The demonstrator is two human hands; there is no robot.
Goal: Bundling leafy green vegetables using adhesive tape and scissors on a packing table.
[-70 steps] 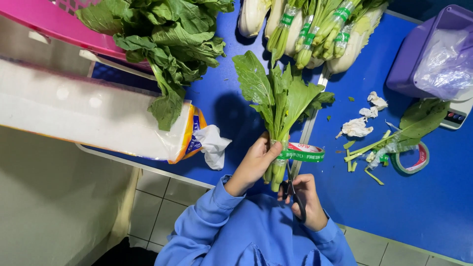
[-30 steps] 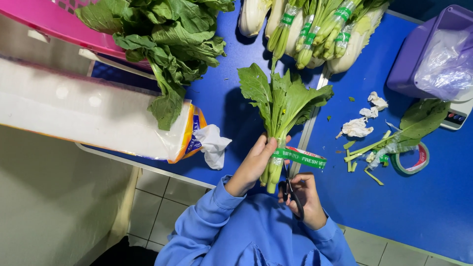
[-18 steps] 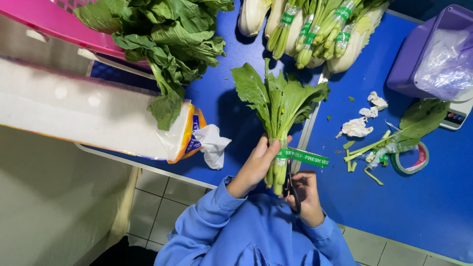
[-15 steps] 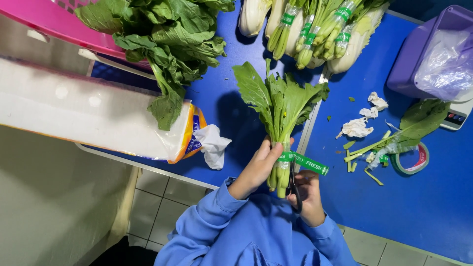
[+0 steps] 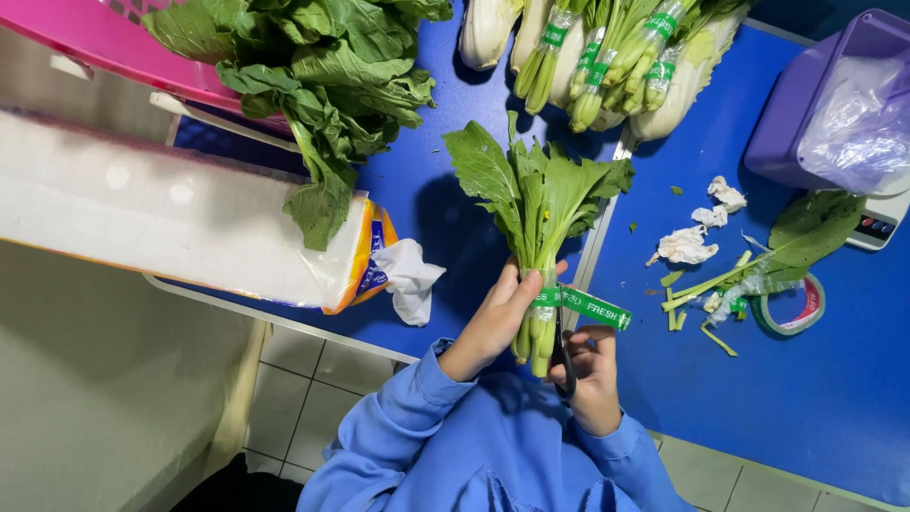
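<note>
My left hand (image 5: 496, 318) grips the stems of a bunch of leafy greens (image 5: 536, 204), held upright over the blue table's near edge. A green tape band (image 5: 583, 305) is wrapped round the stems, and its loose end sticks out to the right. My right hand (image 5: 594, 374) holds black scissors (image 5: 564, 360) just below that tape end, beside the stem bottoms.
Banded bunches of greens (image 5: 607, 47) lie at the table's far side. Loose greens (image 5: 313, 66) spill from a pink crate (image 5: 85, 38). A paper-towel pack (image 5: 190, 228), a tape roll (image 5: 801, 308), stem scraps (image 5: 701, 284), a purple bin (image 5: 815, 104) and a scale (image 5: 877, 223) surround the blue table (image 5: 815, 398).
The bunch has shifted slightly left and lower in my left hand. The tape's loose end now points right and down. My right hand has brought the scissors up under it.
</note>
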